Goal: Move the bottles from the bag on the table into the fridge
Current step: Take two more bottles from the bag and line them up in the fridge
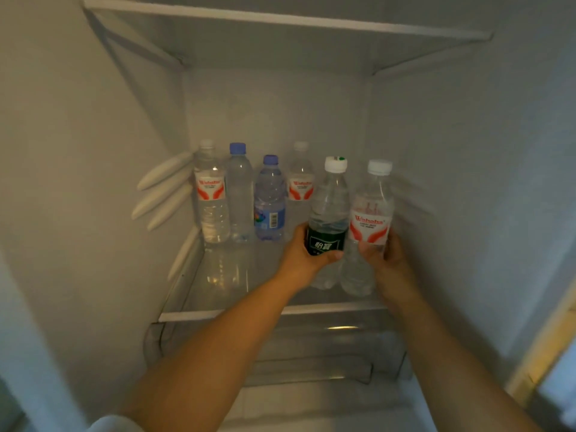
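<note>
Red-labelled "Wahaha" bottle, upright

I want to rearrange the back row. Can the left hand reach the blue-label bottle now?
Probably not right away. The left hand has its grip around the green-label bottle, so it is occupied. The path to the blue-label bottle looks free: the glass shelf before it is bare.

Head view, close, into fridge

Far red-label bottle blurred, half-hidden.
</note>
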